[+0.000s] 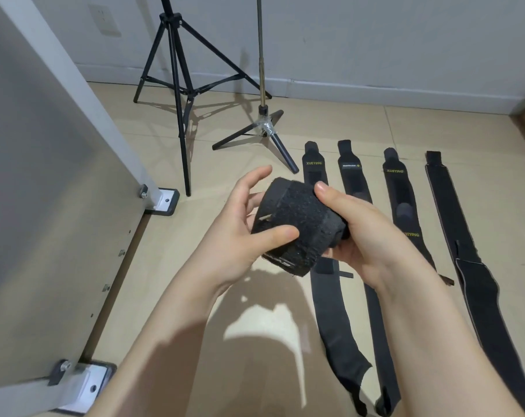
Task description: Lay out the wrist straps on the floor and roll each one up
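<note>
Now two hands [300,233], one rolled strap [297,224], four flat straps [447,236]

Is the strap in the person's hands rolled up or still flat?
Rolled up: the strap forms a thick coil held between the left hand and right hand.

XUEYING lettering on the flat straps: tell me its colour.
Yellow, printed on the black straps; the lettering shows in the head view, the only one.

Four straps [405,212] side by side on floor [225,296], tripods [180,85] behind.
</note>
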